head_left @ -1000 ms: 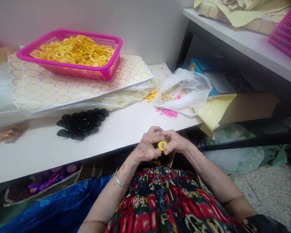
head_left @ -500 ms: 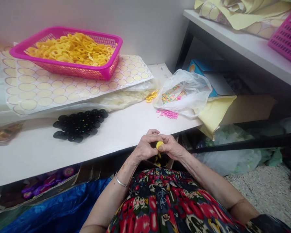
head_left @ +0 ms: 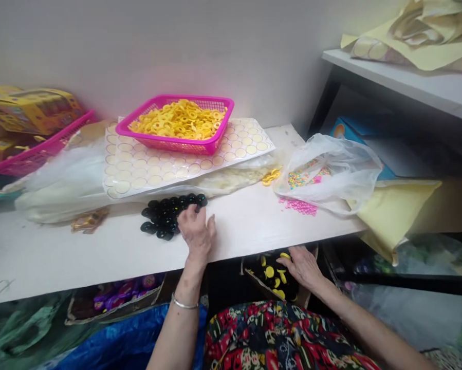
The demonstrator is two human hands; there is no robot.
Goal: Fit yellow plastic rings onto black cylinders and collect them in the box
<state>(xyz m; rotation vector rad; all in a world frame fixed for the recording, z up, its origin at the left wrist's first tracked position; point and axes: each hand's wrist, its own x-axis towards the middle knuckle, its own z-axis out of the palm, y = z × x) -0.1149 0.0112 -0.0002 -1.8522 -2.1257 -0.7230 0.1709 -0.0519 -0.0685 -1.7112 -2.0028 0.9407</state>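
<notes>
My left hand [head_left: 197, 234] reaches over the white tabletop to a cluster of shiny black rounded pieces [head_left: 163, 216], its fingers at the cluster's right edge. The thumb stands apart from the fingers, and no piece shows in the grip. Below the table's front edge, my right hand [head_left: 302, 264] lies at the right side of an open box [head_left: 256, 277]. In that box are black pieces and several yellow round caps [head_left: 269, 272]. The right thumb is spread over the contents; some fingertips are hard to make out near the table edge.
A pink basket [head_left: 219, 144] of yellow rings stands on sticker sheets [head_left: 118, 177]. To the right, a plastic bag [head_left: 342, 159] holds colourful beads, with pink beads [head_left: 300, 207] spilled before it. A box of purple items [head_left: 118, 298] sits under the table; a shelf [head_left: 388, 77] juts out at right.
My hands, earlier together around a yellow cap at the table edge, have parted. The left moved left to the black pieces; the right went to the box. The view has shifted left.
</notes>
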